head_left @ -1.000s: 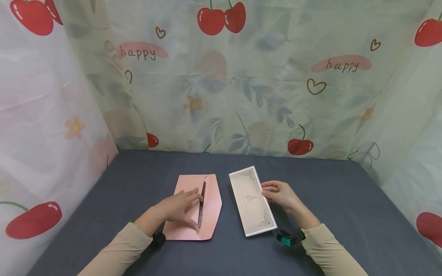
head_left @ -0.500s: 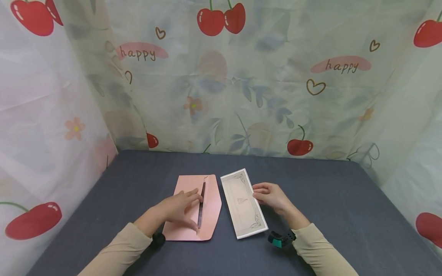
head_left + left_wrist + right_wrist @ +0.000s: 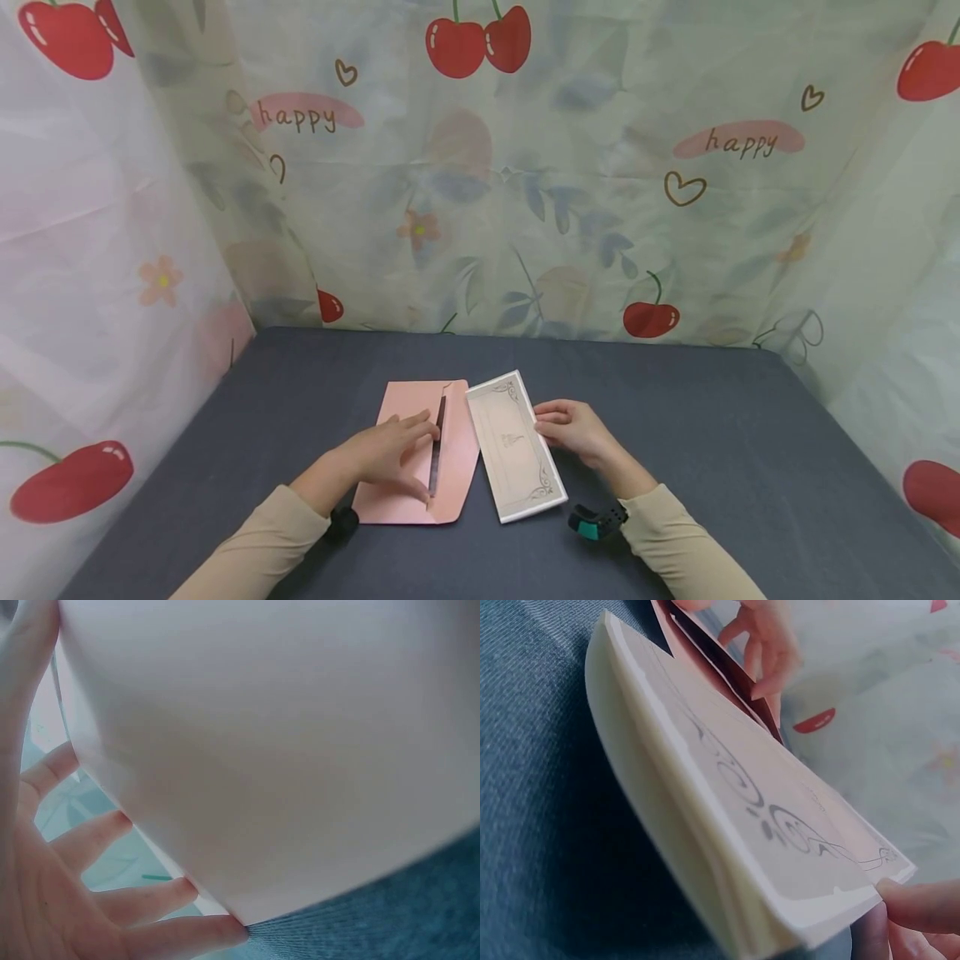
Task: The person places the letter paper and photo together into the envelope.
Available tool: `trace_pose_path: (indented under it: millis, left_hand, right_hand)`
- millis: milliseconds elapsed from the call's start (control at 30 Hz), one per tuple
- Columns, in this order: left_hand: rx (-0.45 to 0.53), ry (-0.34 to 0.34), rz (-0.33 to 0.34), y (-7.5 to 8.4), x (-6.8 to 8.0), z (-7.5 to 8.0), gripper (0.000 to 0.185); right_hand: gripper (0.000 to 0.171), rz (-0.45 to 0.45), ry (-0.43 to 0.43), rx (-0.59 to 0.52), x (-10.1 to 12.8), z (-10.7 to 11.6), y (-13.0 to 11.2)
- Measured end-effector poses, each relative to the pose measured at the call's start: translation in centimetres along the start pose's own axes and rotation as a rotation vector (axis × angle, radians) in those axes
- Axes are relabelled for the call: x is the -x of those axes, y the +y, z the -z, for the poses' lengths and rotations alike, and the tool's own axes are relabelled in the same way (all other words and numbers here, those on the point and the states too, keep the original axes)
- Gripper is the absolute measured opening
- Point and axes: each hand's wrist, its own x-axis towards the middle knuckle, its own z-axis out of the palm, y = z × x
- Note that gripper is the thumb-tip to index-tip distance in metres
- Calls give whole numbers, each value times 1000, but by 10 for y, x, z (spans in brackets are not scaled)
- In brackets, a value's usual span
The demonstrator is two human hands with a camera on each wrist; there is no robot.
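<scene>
Pinching edgewise, the right hand (image 3: 579, 429) should find the cream oblong paper booklet (image 3: 516, 450), lower centre, light, bendable; left hand (image 3: 388, 452) splays over pink flapped paper envelope (image 3: 459, 458).

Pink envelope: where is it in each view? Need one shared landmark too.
Head: pink envelope left of centre, under the left hand.
Left wrist: looks pale, fills most of the frame.
Right wrist: top, left of centre, partly behind the card, opening dark.
Shared landmark: left hand, seen in all three.
</scene>
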Motion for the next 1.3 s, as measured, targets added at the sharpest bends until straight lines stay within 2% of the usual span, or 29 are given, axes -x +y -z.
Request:
trace_pose_path:
  millis: [467, 667, 1000, 1300]
  left_hand:
    - [-13, 8, -36, -2, 0, -1, 72]
    - [-18, -3, -6, -1, -1, -1, 71]
    - [-24, -9, -3, -1, -1, -1, 72]
    - [-21, -14, 2, -1, -2, -1, 71]
  right_hand:
    - [32, 9, -54, -61, -7, -10, 2]
    - [33, 8, -68, -81, -9, -14, 1]
    - [34, -15, -62, -80, -12, -21, -1]
    - [33, 1, -80, -134, -15, -27, -1]
